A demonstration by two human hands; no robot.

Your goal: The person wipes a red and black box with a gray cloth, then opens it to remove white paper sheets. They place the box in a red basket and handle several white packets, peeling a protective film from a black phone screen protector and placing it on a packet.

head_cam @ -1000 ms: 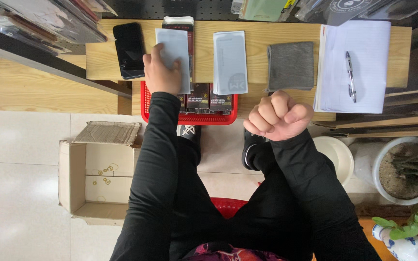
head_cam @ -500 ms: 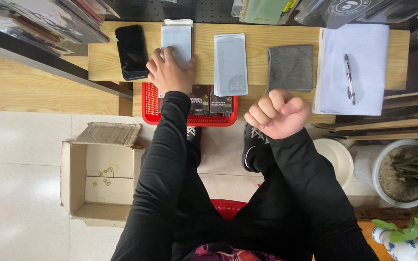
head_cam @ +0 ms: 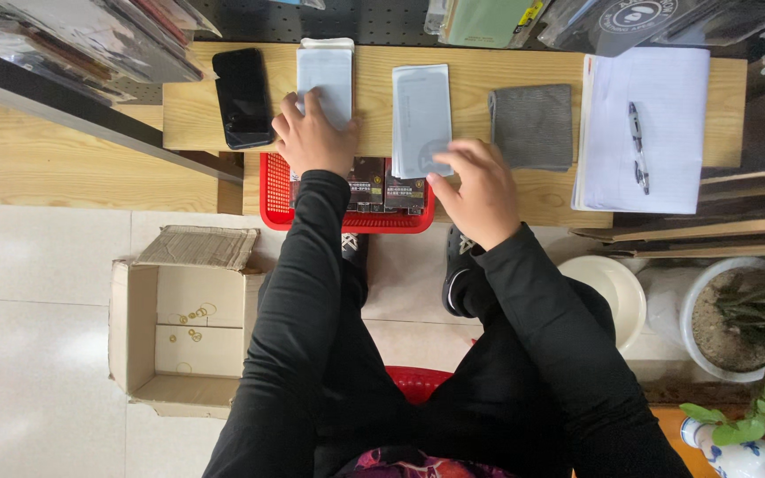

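Observation:
My left hand (head_cam: 314, 137) rests flat on a pale blue flat packet (head_cam: 328, 75) lying on the wooden shelf (head_cam: 462, 57), fingers spread over its lower half. My right hand (head_cam: 480, 190) reaches to the lower edge of a second pale blue packet (head_cam: 420, 111), fingertips touching its bottom corner. A black phone (head_cam: 242, 97) lies left of my left hand. A grey cloth (head_cam: 533, 126) lies right of the second packet.
A red basket (head_cam: 272, 208) with dark boxes sits under the shelf edge. White notepad (head_cam: 657, 106) with a pen (head_cam: 637, 146) lies at right. An open cardboard box (head_cam: 179, 327) stands on the floor at left. White bucket (head_cam: 613, 292) and potted plant (head_cam: 745, 327) at right.
My right hand has opened from a fist and moved up to the second packet. My left hand has slid the first packet further onto the shelf and lies flat on it.

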